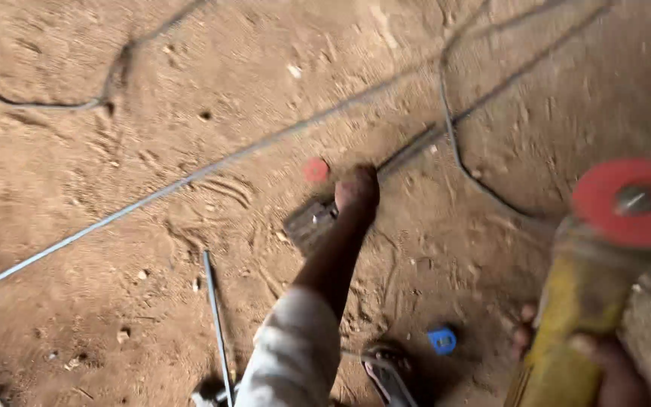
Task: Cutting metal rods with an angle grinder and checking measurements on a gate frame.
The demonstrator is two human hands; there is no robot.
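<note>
Left hand [356, 192] is down at the dirt floor [114, 151], arm stretched out in a pale sleeve [295, 354], fingers pressed onto a dark metal piece [312, 220] lying on the ground; whether they are curled around it or just pushing on it, I cannot tell. A long thin rod [190, 177] runs diagonally across the dirt, passing just by that hand. Right hand [612, 369] is low at the right edge, wrapped tight round the yellow body of a grinder [582, 301], its red disc [631, 202] up and blurred, well apart from the left hand. A dark cable [453, 136] snakes across the ground behind. A short rod [216, 316] lies by the sleeve, a small red cap [315, 170] near the fingers, a blue bit [442, 341] beside a sandal [389, 377].
</note>
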